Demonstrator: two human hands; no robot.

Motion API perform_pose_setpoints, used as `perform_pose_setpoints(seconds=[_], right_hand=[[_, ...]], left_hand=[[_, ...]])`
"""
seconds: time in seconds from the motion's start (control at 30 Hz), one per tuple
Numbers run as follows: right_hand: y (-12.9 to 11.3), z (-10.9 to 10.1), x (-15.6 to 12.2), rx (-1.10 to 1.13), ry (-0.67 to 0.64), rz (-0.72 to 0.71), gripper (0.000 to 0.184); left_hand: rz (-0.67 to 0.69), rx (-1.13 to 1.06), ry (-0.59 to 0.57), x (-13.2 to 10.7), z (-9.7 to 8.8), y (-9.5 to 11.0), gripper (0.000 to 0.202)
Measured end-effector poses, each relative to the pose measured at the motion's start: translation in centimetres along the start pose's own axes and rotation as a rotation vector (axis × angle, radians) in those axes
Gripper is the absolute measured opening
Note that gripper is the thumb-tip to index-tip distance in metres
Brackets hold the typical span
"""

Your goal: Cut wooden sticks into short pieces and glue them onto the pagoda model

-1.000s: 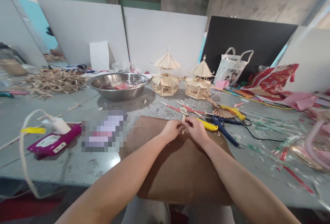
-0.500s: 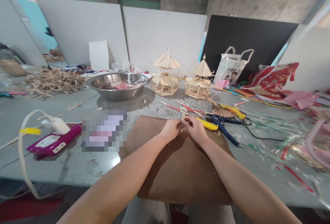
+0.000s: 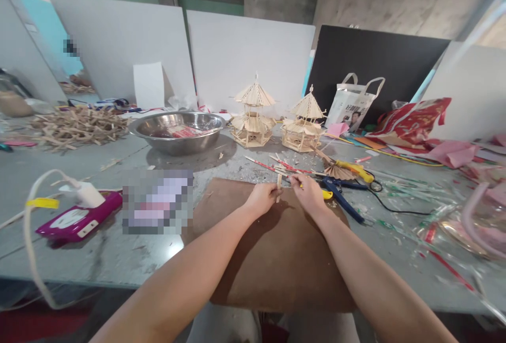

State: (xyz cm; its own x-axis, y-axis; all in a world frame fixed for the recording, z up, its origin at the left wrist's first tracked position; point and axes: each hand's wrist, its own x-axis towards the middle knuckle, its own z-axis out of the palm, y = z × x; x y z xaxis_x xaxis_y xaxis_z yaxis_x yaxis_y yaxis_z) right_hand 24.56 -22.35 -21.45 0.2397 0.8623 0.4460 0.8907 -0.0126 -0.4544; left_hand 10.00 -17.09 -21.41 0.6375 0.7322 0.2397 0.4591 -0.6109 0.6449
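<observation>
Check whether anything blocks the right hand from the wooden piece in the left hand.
Nothing visible does: the left hand holds the wooden piece, a narrow gap from the right hand. The yellow tool, partly hidden by the right hand, isn't in that gap.

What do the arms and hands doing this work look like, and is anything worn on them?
These are human arms. The left hand and right hand wear no gloves; rings are too small to tell. Both forearms are bare, with no sleeves, watch or cables visible. Greyish clothing covers the legs below.
</observation>
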Motion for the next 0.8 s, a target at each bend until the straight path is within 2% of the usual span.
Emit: perform_pose_setpoints(seconds=[0.13, 0.23, 0.37, 0.47, 0.57, 0.8], right_hand=[[2.4, -1.9, 0.8, -0.246, -0.031, 0.291, 0.030], [4.7, -3.4, 1.2, -0.401, -0.067, 0.503, 0.034], [6.8, -4.6, 1.1, -0.462, -0.248, 0.657, 0.034], [7.3, -4.9, 1.0, -0.459, -0.327, 0.696, 0.035], [7.5, -4.9, 0.9, -0.461, -0.375, 0.672, 0.036], [8.7, -4.8, 0.8, -0.455, -0.411, 0.595, 0.035]], left_hand=[[-0.023, -0.034, 0.065, 0.2, -0.3, -0.6, 0.030], [-0.043, -0.058, 0.054, 0.3, -0.3, -1.2, 0.031], [-0.065, -0.090, 0.020, 0.4, -0.1, -1.7, 0.030], [-0.083, -0.141, 0.020, 0.5, 0.2, -2.0, 0.029], [-0.070, -0.142, 0.016, 0.5, 0.3, -2.2, 0.030], [-0.091, -0.143, 0.020, 0.6, 0.2, -2.2, 0.028]])
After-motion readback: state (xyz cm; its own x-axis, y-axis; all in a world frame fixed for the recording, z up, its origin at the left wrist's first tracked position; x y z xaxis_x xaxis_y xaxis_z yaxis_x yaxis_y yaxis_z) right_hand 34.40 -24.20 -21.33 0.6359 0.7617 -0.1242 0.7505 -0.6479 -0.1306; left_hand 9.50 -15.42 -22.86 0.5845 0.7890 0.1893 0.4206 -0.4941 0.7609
